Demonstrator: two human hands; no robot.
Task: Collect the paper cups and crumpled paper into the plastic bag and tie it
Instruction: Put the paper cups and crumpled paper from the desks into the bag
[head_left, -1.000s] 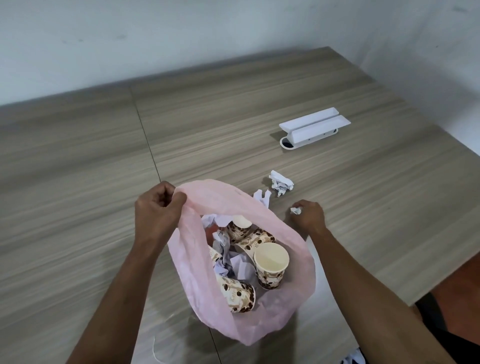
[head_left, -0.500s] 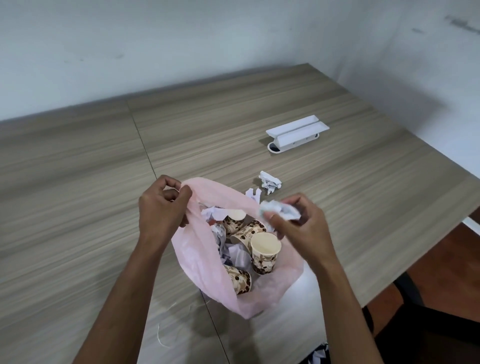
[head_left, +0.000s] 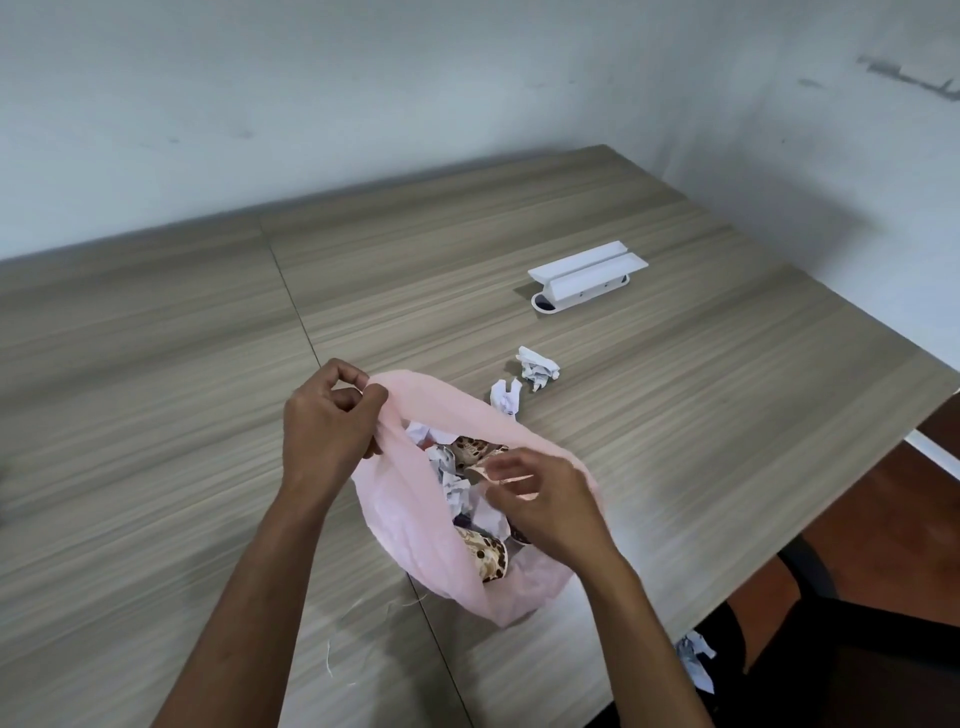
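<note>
The right hand (head_left: 540, 499), which carried a paper wad half a second ago, now hangs with loose, empty-looking fingers over the pink plastic bag (head_left: 415, 525), whose rim the left hand (head_left: 332, 421) pinches, leaving two crumpled papers (head_left: 537, 368) just beyond the bag.

Your body in view, itemised: left hand (head_left: 324, 423) and right hand (head_left: 545, 501), both bare, no rings, watch or gloves. Both forearms bare up to the frame's lower edge, no sleeves showing. Dark clothing (head_left: 831, 670) at lower right, its kind unclear.
</note>
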